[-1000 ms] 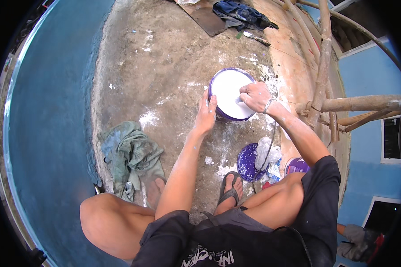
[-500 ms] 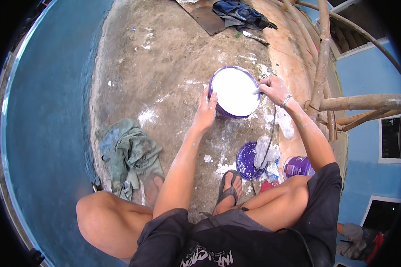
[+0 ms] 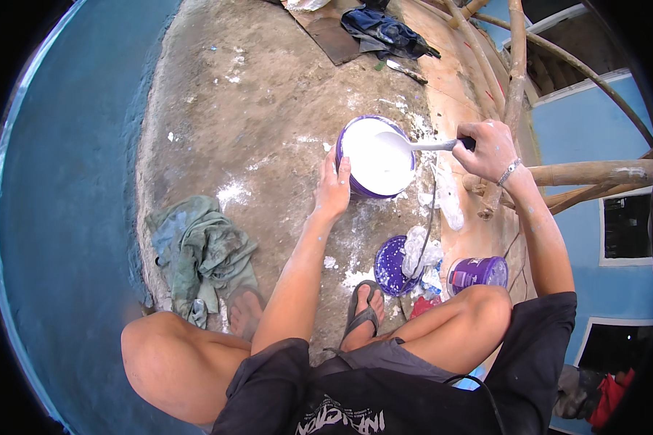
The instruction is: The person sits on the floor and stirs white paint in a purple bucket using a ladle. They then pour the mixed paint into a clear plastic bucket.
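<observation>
We observe a round purple tub (image 3: 370, 194) on the stained concrete floor (image 3: 268, 109), its mouth facing us; a smooth white mass (image 3: 379, 168) fills the opening, fill depth not readable. The left hand (image 3: 332, 190) is partly open, palm and fingers laid along the tub's left side, thumb at the rim. The right hand (image 3: 490, 150) is closed into a fist around the dark grip of a long-handled spoon (image 3: 434, 146), which crosses the tub's right rim; its white-coated bowl lies over the contents, and we cannot tell whether it touches them. Nearer the feet we note a purple lid (image 3: 390, 268) spattered white, crumpled clear plastic (image 3: 422, 250) against it. By the right knee is a second purple container (image 3: 479, 274); we cannot see what it holds.
</observation>
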`<act>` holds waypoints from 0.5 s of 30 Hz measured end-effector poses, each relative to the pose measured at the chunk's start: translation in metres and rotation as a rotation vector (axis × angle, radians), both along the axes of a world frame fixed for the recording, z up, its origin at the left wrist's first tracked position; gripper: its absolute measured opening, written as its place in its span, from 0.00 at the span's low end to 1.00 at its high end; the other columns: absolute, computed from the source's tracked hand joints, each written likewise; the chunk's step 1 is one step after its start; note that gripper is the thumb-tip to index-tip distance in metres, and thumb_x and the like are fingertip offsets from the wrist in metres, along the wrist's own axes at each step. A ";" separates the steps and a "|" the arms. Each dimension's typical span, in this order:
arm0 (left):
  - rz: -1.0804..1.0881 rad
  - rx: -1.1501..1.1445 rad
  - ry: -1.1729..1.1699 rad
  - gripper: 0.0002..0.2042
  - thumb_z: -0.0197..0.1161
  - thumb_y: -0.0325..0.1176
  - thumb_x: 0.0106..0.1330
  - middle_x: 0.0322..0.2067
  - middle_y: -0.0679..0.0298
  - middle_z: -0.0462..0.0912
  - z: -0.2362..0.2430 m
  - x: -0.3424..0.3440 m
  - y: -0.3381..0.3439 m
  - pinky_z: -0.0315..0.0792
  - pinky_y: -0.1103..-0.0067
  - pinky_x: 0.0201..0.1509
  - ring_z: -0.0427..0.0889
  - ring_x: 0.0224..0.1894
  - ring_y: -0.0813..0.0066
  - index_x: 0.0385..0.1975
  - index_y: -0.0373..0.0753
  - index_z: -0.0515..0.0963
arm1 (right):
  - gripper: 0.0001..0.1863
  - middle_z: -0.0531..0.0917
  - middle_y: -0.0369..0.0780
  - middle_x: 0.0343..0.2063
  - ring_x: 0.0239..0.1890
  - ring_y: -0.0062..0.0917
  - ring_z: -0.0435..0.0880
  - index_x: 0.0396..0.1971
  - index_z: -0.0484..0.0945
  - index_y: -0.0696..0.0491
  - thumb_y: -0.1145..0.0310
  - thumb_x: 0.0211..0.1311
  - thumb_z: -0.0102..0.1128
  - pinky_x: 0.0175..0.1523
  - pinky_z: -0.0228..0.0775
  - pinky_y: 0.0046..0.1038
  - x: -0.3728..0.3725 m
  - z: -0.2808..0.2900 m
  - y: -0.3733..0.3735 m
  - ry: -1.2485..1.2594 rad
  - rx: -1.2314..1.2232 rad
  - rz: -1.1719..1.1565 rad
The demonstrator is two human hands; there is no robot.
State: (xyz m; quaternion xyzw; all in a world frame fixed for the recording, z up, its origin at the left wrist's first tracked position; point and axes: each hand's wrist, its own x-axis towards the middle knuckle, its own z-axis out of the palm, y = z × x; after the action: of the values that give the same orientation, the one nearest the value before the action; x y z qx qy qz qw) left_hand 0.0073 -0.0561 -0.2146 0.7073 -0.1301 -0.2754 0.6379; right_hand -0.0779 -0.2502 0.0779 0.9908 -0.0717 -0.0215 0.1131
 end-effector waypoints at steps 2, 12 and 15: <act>-0.010 0.012 0.008 0.35 0.39 0.64 0.78 0.76 0.51 0.56 -0.002 0.001 0.000 0.48 0.46 0.77 0.56 0.77 0.46 0.79 0.51 0.53 | 0.10 0.78 0.48 0.16 0.23 0.44 0.81 0.22 0.80 0.57 0.65 0.52 0.61 0.32 0.73 0.38 -0.008 0.014 0.006 -0.017 0.042 0.035; -0.030 -0.027 0.022 0.35 0.40 0.63 0.78 0.77 0.53 0.54 -0.004 0.001 0.000 0.46 0.44 0.77 0.55 0.78 0.47 0.79 0.52 0.52 | 0.10 0.82 0.42 0.33 0.39 0.37 0.82 0.39 0.80 0.54 0.76 0.57 0.59 0.40 0.77 0.37 -0.006 -0.022 0.028 0.179 -0.230 0.284; -0.044 -0.020 0.032 0.35 0.40 0.63 0.78 0.77 0.53 0.54 -0.004 0.002 0.001 0.46 0.44 0.77 0.55 0.78 0.47 0.79 0.52 0.52 | 0.10 0.83 0.43 0.33 0.39 0.37 0.84 0.38 0.81 0.54 0.74 0.56 0.58 0.40 0.78 0.37 0.007 -0.054 0.027 0.260 -0.246 0.225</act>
State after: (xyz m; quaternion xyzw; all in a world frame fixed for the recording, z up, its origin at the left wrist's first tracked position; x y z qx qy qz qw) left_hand 0.0093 -0.0552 -0.2189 0.6935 -0.1381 -0.2990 0.6407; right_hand -0.0712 -0.2233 0.0236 0.9601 0.0526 -0.1275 0.2431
